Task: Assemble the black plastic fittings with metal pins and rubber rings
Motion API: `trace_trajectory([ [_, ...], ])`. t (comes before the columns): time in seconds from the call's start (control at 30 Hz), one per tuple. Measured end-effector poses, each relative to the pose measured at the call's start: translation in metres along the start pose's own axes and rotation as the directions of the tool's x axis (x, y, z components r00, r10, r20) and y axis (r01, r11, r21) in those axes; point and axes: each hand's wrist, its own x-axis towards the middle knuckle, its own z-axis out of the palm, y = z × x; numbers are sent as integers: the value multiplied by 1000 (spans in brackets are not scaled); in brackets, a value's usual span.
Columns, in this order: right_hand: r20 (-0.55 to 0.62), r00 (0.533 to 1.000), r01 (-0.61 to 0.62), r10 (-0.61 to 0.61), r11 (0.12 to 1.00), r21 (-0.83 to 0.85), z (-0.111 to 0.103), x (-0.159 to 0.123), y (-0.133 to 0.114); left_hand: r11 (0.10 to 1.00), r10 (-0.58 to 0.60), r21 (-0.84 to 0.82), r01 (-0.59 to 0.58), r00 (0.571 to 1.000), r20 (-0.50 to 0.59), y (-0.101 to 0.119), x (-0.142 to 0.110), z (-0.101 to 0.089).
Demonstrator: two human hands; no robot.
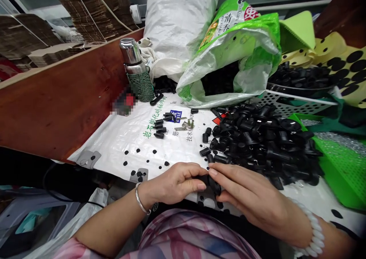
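1. A black part (214,186) is held on the near side of the heap of black pieces (263,144), by its left end.
2. It is pinched between thumb and forefinger by the left hand (175,183); its other side is gripped by the right hand (256,198), fingers nearly straight.
3. Small black cylinders (160,125) and metal pieces (185,125) are laid left of the heap.
4. Two-handed work on one part is judged underway; a steady grip seems called for next.
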Motion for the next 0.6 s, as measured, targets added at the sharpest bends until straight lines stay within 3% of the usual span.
trace_trajectory([
  [0.2,23,999,34,-36,998,55,-7,12,-3,996,68,42,-72,993,95,3,-5,-9],
  [0.43,26,999,-27,28,1000,-4,-8,13,-8,950,174,262,-173,985,21,8,-6,-12],
  [0.6,118,992,60,-52,996,-66,-14,18,-9,970,174,157,-187,981,90,4,-8,-16],
])
